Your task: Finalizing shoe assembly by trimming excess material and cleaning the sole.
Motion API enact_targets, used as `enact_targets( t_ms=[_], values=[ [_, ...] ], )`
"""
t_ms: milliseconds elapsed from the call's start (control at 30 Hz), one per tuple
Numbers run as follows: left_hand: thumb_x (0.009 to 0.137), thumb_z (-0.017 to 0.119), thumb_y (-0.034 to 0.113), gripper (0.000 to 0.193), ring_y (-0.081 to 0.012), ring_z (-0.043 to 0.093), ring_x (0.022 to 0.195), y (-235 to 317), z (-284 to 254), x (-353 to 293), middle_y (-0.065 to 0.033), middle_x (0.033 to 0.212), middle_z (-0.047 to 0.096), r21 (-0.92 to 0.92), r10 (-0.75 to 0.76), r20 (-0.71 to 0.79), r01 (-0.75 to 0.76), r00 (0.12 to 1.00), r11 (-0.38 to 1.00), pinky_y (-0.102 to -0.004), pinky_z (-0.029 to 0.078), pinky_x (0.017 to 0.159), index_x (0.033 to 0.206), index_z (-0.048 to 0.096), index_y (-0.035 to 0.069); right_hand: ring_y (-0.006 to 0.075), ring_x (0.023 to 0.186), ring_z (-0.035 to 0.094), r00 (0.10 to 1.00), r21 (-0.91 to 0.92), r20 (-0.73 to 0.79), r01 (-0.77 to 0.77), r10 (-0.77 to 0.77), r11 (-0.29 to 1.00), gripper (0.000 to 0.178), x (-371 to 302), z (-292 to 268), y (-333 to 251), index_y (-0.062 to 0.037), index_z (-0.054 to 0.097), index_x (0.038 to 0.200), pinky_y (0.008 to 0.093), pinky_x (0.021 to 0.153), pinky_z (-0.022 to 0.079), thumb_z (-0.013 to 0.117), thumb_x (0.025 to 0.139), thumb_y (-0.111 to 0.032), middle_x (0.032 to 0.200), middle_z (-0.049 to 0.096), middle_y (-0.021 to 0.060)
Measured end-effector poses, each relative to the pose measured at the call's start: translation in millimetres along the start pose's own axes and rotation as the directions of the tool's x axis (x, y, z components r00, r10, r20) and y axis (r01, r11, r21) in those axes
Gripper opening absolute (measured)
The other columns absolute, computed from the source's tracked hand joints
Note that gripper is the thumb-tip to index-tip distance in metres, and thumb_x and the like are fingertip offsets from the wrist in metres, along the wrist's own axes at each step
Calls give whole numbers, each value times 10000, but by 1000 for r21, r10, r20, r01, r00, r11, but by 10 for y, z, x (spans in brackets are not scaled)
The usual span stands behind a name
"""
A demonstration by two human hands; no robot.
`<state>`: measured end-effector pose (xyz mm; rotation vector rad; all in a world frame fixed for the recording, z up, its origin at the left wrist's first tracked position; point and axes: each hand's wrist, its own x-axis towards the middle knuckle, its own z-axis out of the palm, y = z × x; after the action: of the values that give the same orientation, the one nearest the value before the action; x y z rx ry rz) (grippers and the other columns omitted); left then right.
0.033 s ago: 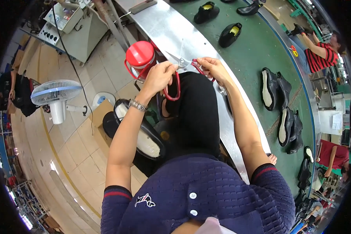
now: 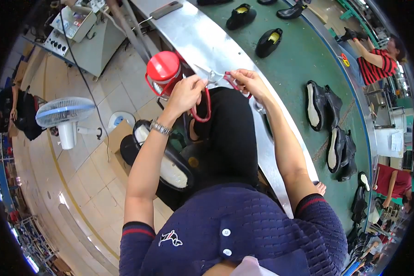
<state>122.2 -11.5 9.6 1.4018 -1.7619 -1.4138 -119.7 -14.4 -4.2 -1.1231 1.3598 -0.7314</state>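
Note:
Both my hands hold a pair of scissors (image 2: 209, 103) with red loop handles, over my knee beside the metal ledge. My left hand (image 2: 187, 94), a metal watch on its wrist, is closed on one handle. The fingers of my right hand (image 2: 253, 85) pinch the other handle, with the two loops spread wide apart. The blades point away from me over the ledge and are hard to make out against the shiny metal. Left of my leg, under my left forearm, lies a black shoe (image 2: 174, 169) with a pale insole.
A red-lidded jug (image 2: 163, 66) stands just beyond my left hand. The metal ledge (image 2: 202, 32) bears a phone (image 2: 166, 10) and borders a green conveyor (image 2: 292, 62) with several black shoes (image 2: 315, 106). On the left are a fan (image 2: 68, 119) and a dangling cable. Co-workers stand across the conveyor.
The whole view has shifted very slightly. Both hands keep the same hold on the scissors.

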Motion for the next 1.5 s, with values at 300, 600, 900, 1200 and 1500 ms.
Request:
enact_targets(
  t_ms=[300,600,900,1200,1500],
  values=[
    [1018,450,276,278,-45,418,405,-179,62,-126,40,553,434,-69,50,7,-50,999,996,-219,324,355,924,592,55,61,546,502,978,-62,83,198,-193,978,264,111,-25,123,-119,745,966,239,489,428,642,881,-347,764,682,-11],
    [1020,441,316,347,-41,409,409,-270,152,-307,38,540,411,-224,49,-26,-54,998,973,-200,314,374,765,481,84,70,660,500,979,-41,59,197,-195,980,247,159,79,194,-137,763,886,263,537,403,696,828,-367,755,655,-26],
    [1007,465,327,374,-78,472,396,-50,425,-546,-9,493,511,-205,4,-52,-15,999,979,-253,344,378,759,526,53,74,675,489,999,-87,-19,42,-44,995,280,-161,-84,115,-137,748,949,250,571,384,658,861,-387,787,642,-27],
    [994,484,330,361,-97,484,364,-114,489,-644,-29,501,523,-349,-114,-76,81,991,933,-243,368,361,812,558,27,26,517,322,999,-3,45,-19,19,1000,306,-35,-40,180,-127,726,848,222,474,231,674,862,-428,579,451,-89],
    [1006,477,302,307,-43,389,403,340,39,-267,25,533,471,-281,2,-220,-65,976,957,-201,298,367,920,598,34,41,591,435,996,106,-30,84,-82,991,294,80,-19,-373,-77,697,1005,202,527,341,614,927,-348,672,516,-49]
  ],
)
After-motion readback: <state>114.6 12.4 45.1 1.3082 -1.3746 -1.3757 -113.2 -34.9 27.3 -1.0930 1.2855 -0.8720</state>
